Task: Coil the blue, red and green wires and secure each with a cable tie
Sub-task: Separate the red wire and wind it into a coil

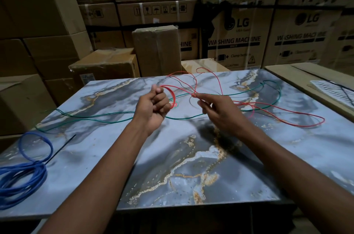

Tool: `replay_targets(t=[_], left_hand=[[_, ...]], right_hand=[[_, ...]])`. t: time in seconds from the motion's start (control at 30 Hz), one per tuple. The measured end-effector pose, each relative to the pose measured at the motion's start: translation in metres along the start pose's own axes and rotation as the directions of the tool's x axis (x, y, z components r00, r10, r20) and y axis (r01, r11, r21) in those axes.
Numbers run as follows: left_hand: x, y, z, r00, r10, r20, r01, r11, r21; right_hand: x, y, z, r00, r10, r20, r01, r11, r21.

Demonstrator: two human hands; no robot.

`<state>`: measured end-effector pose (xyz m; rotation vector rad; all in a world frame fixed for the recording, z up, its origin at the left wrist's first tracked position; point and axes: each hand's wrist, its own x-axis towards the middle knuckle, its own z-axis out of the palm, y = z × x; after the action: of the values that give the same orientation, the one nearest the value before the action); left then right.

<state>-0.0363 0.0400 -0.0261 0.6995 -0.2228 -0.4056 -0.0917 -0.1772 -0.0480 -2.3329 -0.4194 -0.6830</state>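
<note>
My left hand [154,106] is raised over the middle of the marble table [191,157], fist closed around a few small loops of the red wire [298,114]. My right hand [218,108] pinches a strand of the same red wire between thumb and forefinger just to the right. The rest of the red wire trails loose to the right and toward the far edge. The green wire [99,116] lies uncoiled across the table behind my hands. The blue wire [21,174] sits coiled at the near left, with a black cable tie [61,148] around it.
Stacked cardboard boxes [157,50] wall the far side and the left. A flat carton [310,82] lies off the table's right edge. Thin dark strands lie near the far edge by the red wire.
</note>
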Motion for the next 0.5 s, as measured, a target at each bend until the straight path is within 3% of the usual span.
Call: replay_targets(t=[0.1,0.2,0.3,0.4,0.5], left_hand=[[0.003,0.01,-0.009,0.986,0.062,-0.154,-0.078,0.992,-0.1],[0.007,0.021,-0.018,0.945,0.102,-0.31,-0.153,0.977,-0.147],[0.005,0.023,-0.021,0.888,0.171,-0.427,-0.225,0.971,-0.08],[0.003,0.019,-0.017,0.861,0.232,-0.453,-0.254,0.967,0.012],[0.003,0.014,-0.009,0.882,0.237,-0.408,-0.231,0.971,0.063]], right_hand=[[-0.002,-0.001,0.005,0.992,-0.064,0.112,0.078,0.99,-0.12],[0.0,-0.004,0.005,0.992,-0.118,0.042,0.12,0.991,-0.065],[0.002,-0.007,0.002,0.986,-0.169,-0.015,0.164,0.973,-0.162],[0.0,-0.01,-0.001,0.982,-0.179,0.063,0.189,0.931,-0.313],[-0.007,-0.021,0.008,0.94,-0.256,0.225,0.328,0.862,-0.386]])
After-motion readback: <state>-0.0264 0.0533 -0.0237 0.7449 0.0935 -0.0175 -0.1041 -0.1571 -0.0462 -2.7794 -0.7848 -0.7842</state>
